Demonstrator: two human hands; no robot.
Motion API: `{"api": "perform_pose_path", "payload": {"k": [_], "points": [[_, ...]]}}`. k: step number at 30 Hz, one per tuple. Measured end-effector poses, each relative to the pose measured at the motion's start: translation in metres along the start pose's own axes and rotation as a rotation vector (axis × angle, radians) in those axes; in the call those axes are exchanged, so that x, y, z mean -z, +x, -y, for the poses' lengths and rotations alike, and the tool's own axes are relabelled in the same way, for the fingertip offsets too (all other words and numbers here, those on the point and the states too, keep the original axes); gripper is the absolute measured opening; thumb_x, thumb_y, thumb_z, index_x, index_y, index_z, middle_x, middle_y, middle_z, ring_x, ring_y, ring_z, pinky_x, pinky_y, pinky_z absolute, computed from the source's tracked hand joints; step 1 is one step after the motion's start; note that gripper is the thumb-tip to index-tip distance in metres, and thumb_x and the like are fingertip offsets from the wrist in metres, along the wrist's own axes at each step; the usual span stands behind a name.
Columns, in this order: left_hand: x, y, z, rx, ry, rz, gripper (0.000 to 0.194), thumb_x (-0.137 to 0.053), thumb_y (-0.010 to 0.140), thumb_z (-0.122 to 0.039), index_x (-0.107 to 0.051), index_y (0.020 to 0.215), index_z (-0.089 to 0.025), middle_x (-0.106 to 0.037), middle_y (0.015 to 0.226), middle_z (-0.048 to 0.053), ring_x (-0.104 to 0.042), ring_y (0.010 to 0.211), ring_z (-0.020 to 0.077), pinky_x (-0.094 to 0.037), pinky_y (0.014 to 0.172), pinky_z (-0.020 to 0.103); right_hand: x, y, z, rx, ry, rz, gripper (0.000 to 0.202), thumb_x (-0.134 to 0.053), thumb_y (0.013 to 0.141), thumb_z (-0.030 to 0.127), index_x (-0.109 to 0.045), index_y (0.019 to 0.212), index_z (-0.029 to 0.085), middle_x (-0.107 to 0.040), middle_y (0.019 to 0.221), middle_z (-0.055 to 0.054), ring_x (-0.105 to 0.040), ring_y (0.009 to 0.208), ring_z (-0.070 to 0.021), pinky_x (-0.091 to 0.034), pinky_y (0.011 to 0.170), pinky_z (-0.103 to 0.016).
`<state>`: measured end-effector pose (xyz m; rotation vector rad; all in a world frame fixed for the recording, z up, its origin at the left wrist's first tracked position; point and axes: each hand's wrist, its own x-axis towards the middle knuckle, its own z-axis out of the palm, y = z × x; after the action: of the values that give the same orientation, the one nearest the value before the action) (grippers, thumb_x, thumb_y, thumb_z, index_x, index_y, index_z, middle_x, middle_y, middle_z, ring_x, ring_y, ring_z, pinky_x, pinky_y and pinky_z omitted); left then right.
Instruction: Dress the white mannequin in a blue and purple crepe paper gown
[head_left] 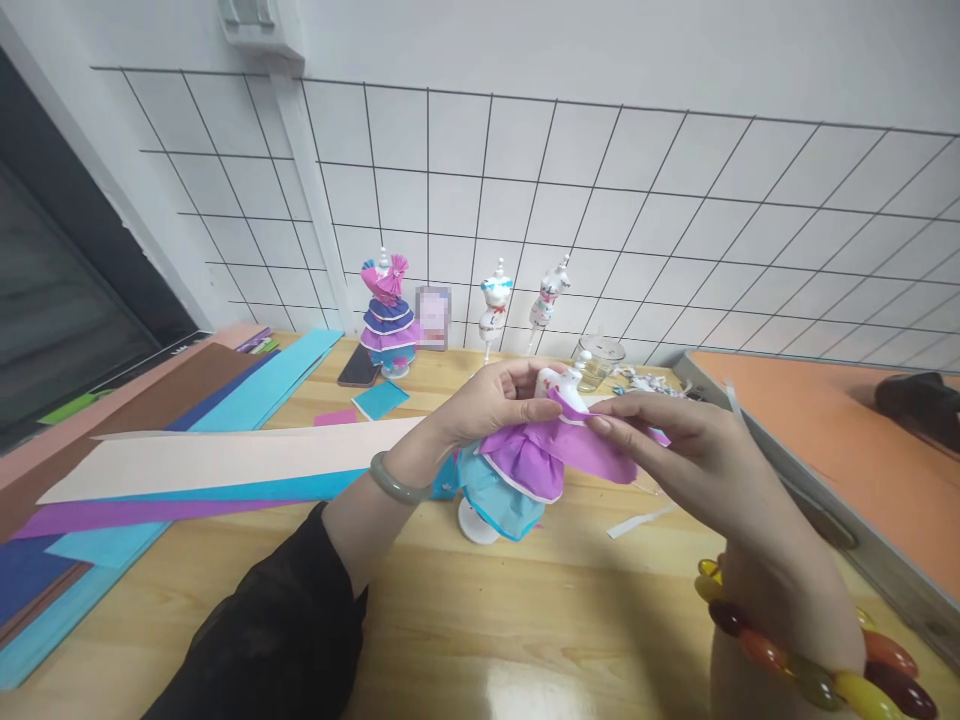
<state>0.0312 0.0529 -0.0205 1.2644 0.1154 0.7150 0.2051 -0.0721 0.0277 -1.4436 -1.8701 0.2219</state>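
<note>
A small white dress form (553,384) leans tilted between my hands, its round white base (477,524) lifted at the lower left. It wears a ruffled skirt, with a purple tier (525,462) above a light blue tier (499,495). My left hand (491,405) is closed around the form's upper body, thumb pressing at the waist. A purple paper strip (600,450) runs across the waist and hangs down at the right. My right hand (667,440) pinches this strip between thumb and finger against the form.
Long coloured paper sheets (225,460) spread over the left of the table (450,620). Behind stand a dressed form (388,320), two barer forms (495,300), a phone (358,366) and a glass bowl (600,360). A paper scrap (637,521) lies right; a raised wooden edge (810,510) borders the table.
</note>
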Motion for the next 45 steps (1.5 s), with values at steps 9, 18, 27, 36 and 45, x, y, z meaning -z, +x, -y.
{"api": "perform_pose_path", "payload": {"k": [9,18,27,36,45], "points": [[0.002,-0.004,-0.007,0.007,0.028,0.099,0.052,-0.083,0.066,-0.034,-0.069,0.112,-0.016,-0.072,0.101,0.012,-0.066,0.097,0.0202,-0.047,0.089,0.033,-0.003,0.0,0.005,0.058,0.054,-0.014,0.017,-0.063,0.087,0.038,-0.072,0.081,0.025,-0.072,0.076,-0.002,-0.063,0.067,-0.0163,-0.05,0.057,-0.026],[0.007,-0.006,-0.005,0.048,0.026,0.235,0.055,-0.082,0.065,-0.041,-0.069,0.115,-0.021,-0.073,0.096,0.009,-0.068,0.091,0.019,-0.049,0.088,0.033,-0.006,0.0,0.018,0.022,0.134,0.05,0.028,-0.063,0.085,0.044,-0.068,0.068,0.022,-0.064,0.062,0.0,-0.056,0.054,-0.0129,-0.043,0.046,-0.023],[0.011,-0.007,-0.005,0.055,0.098,0.322,0.055,-0.079,0.067,-0.046,-0.07,0.115,-0.02,-0.072,0.094,0.01,-0.066,0.096,0.021,-0.047,0.088,0.032,-0.011,-0.001,0.019,-0.028,0.148,0.023,0.028,-0.067,0.081,0.047,-0.071,0.069,0.022,-0.067,0.063,-0.001,-0.055,0.052,-0.0122,-0.043,0.044,-0.023],[0.016,-0.006,-0.001,0.079,0.11,0.357,0.053,-0.08,0.062,-0.05,-0.074,0.105,-0.021,-0.072,0.087,0.009,-0.066,0.085,0.0197,-0.049,0.083,0.029,-0.014,0.001,0.021,-0.013,0.198,0.03,0.021,-0.068,0.081,0.044,-0.073,0.073,0.025,-0.071,0.07,-0.002,-0.063,0.061,-0.0156,-0.049,0.051,-0.024],[0.017,-0.008,0.002,0.158,0.011,0.366,0.065,-0.082,0.06,-0.049,-0.068,0.117,-0.021,-0.071,0.103,0.011,-0.065,0.097,0.0218,-0.047,0.088,0.03,-0.012,-0.001,0.019,0.001,0.166,0.057,0.02,-0.065,0.084,0.042,-0.073,0.075,0.025,-0.069,0.068,0.0,-0.06,0.056,-0.0135,-0.044,0.046,-0.023]]}}
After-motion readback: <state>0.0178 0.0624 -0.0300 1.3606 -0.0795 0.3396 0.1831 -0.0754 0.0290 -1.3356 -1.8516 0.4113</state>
